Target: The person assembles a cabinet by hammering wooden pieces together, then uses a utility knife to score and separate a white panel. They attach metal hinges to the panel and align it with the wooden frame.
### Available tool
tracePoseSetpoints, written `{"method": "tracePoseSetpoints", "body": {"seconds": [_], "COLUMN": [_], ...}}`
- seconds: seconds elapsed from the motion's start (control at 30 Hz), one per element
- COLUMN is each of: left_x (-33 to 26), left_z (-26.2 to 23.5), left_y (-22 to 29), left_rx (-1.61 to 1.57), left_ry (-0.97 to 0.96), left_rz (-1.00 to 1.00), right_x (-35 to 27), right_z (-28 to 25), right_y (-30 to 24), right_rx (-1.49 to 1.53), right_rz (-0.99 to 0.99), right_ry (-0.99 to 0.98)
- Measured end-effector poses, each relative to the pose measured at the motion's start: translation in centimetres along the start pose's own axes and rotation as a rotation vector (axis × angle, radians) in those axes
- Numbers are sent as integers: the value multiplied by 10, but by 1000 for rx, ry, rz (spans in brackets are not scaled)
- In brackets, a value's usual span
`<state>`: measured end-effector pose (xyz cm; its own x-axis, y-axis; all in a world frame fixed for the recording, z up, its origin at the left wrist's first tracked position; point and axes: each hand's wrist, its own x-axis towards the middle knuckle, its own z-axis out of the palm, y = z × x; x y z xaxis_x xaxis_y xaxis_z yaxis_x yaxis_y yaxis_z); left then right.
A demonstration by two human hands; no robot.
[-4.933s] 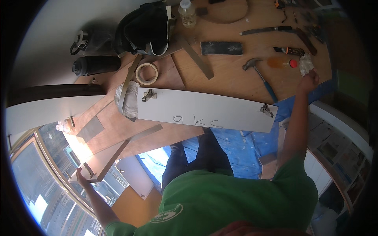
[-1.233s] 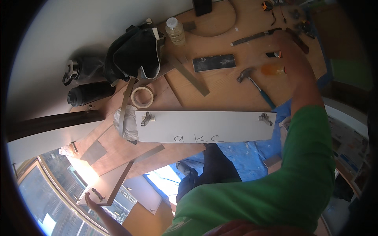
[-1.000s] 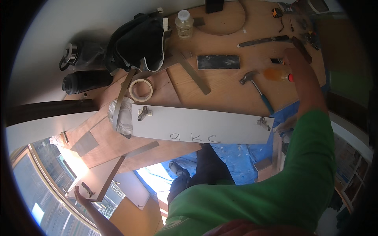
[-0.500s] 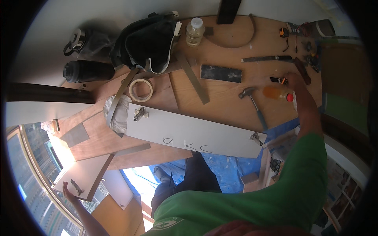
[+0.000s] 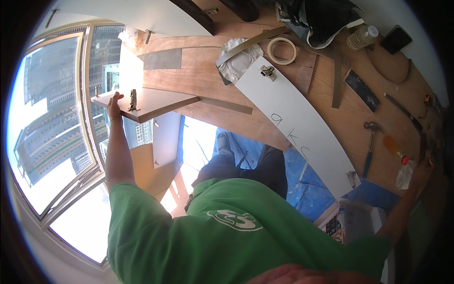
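Observation:
My left hand (image 5: 114,106) grips the edge of a white cabinet door (image 5: 158,101) at the left, beside the metal hinge (image 5: 134,100) fixed on its face. That door is held up tilted, its wood-coloured edge toward me. At the far right, my right hand (image 5: 422,171) is closed by the dim rim, near a bottle of orange liquid (image 5: 392,146) with a red cap; what it holds is too dark to name. Between my hands, a long white panel (image 5: 302,128) with handwritten letters and a hinge near each end lies on the wooden worktop.
A hammer (image 5: 370,146), a black rectangular block (image 5: 362,91) and a tape roll (image 5: 282,50) lie on the worktop (image 5: 198,75). A dark bag (image 5: 321,21) and a clear jar (image 5: 362,37) stand behind. At left is an open window (image 5: 52,113); blue sheeting (image 5: 302,184) covers the floor.
My view has swung left toward the window. Earlier, my right hand was at a small black-and-orange tool near the bottle; that tool no longer shows there. My left hand stays on the cabinet door.

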<state>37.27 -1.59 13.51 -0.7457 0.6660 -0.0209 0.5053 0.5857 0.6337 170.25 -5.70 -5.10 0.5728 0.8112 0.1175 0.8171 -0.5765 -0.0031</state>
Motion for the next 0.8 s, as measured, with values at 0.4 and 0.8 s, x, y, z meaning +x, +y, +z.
{"method": "tracePoseSetpoints", "body": {"seconds": [0.4, 0.8], "left_x": [11, -19], "left_z": [18, 12], "left_y": [4, 44], "left_rx": [381, 223], "left_ry": [0, -471], "left_rz": [233, 703], "right_x": [-225, -510], "right_z": [-138, -143], "right_y": [-228, -522], "right_rx": [1815, 1630], "right_rz": [225, 562], "right_ry": [-359, -1393]}}
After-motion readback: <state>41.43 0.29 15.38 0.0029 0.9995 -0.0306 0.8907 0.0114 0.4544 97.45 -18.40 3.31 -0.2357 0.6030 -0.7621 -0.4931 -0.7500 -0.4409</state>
